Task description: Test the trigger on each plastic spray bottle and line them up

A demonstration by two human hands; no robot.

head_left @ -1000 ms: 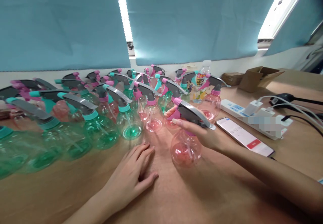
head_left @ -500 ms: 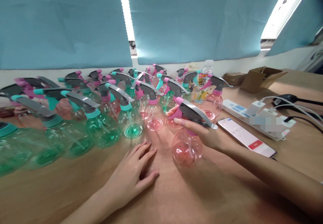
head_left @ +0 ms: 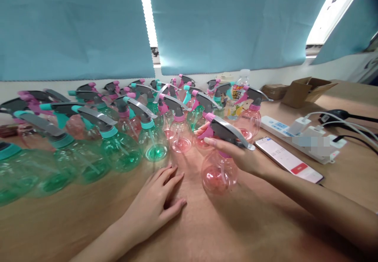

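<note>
In the head view, a round pink spray bottle (head_left: 219,173) with a grey and pink trigger head stands upright on the wooden table. My right hand (head_left: 233,153) is wrapped round its neck just under the head, fingers by the pink trigger. My left hand (head_left: 158,199) lies flat on the table to the left, fingers spread, holding nothing. Beyond it stand a green spray bottle (head_left: 153,145) and another pink spray bottle (head_left: 181,138). Some of the right fingers are hidden behind the bottle's head.
Several green and pink spray bottles crowd the left and back, such as a green one (head_left: 121,153). On the right lie a phone (head_left: 288,159) and a power strip (head_left: 276,127) with plugged-in cables. A cardboard box (head_left: 302,92) and a labelled clear bottle (head_left: 236,96) stand farther back.
</note>
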